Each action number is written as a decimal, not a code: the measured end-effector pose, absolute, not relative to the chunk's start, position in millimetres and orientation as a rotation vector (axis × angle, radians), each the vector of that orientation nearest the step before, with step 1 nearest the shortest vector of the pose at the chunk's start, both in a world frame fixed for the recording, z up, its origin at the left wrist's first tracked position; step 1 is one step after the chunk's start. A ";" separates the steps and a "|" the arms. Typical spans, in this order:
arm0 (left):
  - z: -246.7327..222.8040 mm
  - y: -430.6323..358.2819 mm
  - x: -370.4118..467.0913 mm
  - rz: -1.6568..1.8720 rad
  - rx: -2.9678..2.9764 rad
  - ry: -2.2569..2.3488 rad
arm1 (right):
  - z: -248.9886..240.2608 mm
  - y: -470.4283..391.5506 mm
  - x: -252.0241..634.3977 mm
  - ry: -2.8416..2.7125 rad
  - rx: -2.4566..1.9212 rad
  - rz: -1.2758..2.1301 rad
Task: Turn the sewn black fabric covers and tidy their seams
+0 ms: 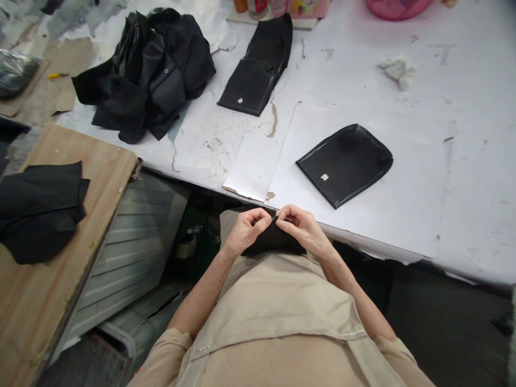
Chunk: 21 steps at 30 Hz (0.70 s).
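Observation:
My left hand (pixel 246 230) and my right hand (pixel 301 228) meet in front of my apron, at the table's near edge. Both are closed, thumb and index finger pinched, with the fingertips almost touching. A small dark bit shows between them, too tiny to name. Directly beneath the hands a black sheet piece (pixel 274 243) lies on my lap, partly covered by them. On the table beyond my right hand rests a flat black panel (pixel 346 164) with one rounded end, pale lines along its edges and a small white patch.
Another black panel (pixel 252 80) and a heap of black material (pixel 149 75) lie farther back on the white-covered table (pixel 423 134). Crumpled white tissue (pixel 398 72) and a pink basin (pixel 399 6) are at right. Folded black pieces (pixel 40 207) sit on a wooden board (pixel 97 177) at left.

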<state>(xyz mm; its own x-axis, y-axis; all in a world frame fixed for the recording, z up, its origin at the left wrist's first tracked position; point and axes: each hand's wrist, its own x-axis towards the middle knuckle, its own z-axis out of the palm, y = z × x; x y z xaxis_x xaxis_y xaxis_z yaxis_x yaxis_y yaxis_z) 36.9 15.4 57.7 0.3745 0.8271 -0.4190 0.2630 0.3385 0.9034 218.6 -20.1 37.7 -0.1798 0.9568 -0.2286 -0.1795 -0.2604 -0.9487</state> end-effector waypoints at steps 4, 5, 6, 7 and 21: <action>60.9 17.8 32.6 0.456 1.223 1.108 | 35.4 -21.4 217.6 -0.985 -1.131 1.618; 61.0 18.1 32.1 0.455 1.227 1.103 | 34.9 -21.7 217.5 -0.984 -1.130 1.620; 60.9 18.4 31.8 0.458 1.229 1.099 | 34.5 -21.8 217.4 -0.986 -1.132 1.623; 60.6 18.7 31.7 0.462 1.230 1.094 | 34.2 -22.0 217.3 -0.989 -1.137 1.625; 60.7 23.8 21.0 0.390 1.305 1.006 | 41.1 -24.6 217.5 -0.897 -1.162 1.671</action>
